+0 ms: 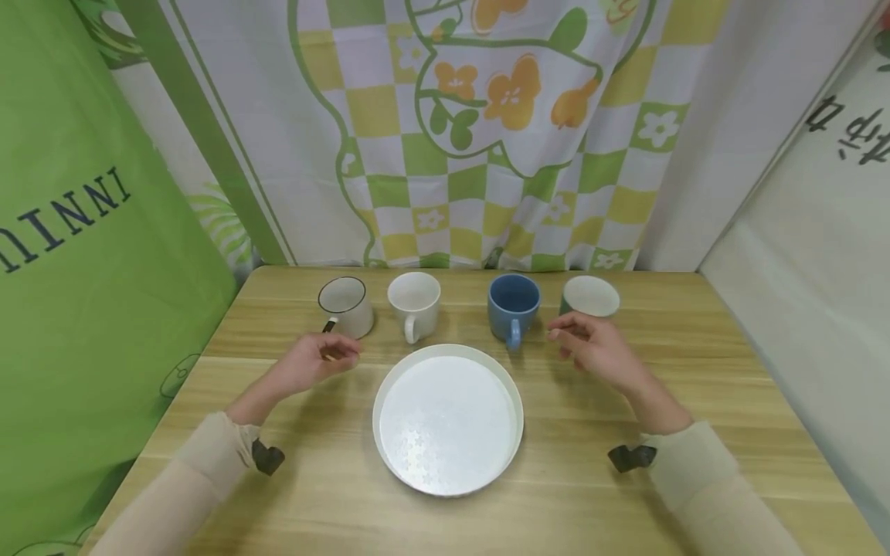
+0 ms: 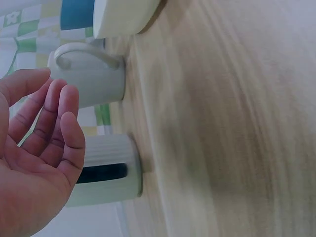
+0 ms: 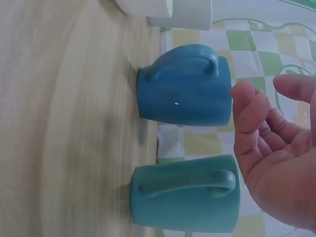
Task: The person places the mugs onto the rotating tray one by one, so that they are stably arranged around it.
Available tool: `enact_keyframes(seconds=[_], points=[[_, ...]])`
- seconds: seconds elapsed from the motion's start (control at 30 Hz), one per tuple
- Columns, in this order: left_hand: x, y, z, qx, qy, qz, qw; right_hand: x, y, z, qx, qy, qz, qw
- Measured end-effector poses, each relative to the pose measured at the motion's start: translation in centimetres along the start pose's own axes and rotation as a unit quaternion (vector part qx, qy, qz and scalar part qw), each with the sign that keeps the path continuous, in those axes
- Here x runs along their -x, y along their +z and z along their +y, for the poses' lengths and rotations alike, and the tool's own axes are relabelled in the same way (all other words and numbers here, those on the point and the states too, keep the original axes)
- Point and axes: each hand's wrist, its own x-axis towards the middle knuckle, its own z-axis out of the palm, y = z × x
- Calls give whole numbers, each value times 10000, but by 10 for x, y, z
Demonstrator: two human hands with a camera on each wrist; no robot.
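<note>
Four mugs is more than I count, so several mugs stand upright in a row at the table's back. My left hand [image 1: 316, 364] hovers just in front of the dark-rimmed white mug [image 1: 350, 309], its fingers loosely bent around nothing. To that mug's right is a plain white mug [image 1: 415, 305], handle towards me. My right hand [image 1: 594, 347], also empty with relaxed fingers, is in the air between the blue mug [image 1: 513, 309] and the green mug [image 3: 187, 210], partly covering the green one in the head view. A round white tray [image 1: 517, 432] lies between my forearms.
The wooden table [image 1: 556, 494] ends at the back against a checked, patterned curtain [image 1: 445, 185]. Green cloth [image 1: 104, 309] hangs along the left side, and a pale sheet [image 1: 799, 255] borders the right.
</note>
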Motion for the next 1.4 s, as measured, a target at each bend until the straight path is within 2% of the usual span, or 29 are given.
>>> enact_keyframes(seconds=[0.2,0.37,0.57,0.8,1.1,1.4], points=[[0,9,-2,14,198,-36,9998,-1,8,5,-70,-85,131,9999],[1,18,-4,96,373,-112,9992,-2,14,6,-292,21,107,9995],[1,26,-6,165,526,-52,9985,-2,23,7,-520,223,134,9983],[2,31,-4,32,339,-123,9993,-4,33,11,-606,365,89,9975],[1,37,-5,155,387,-160,9990,-7,41,10,-843,513,104,9951],[2,42,-1,260,428,-366,9981,-12,44,15,-929,539,127,9941]])
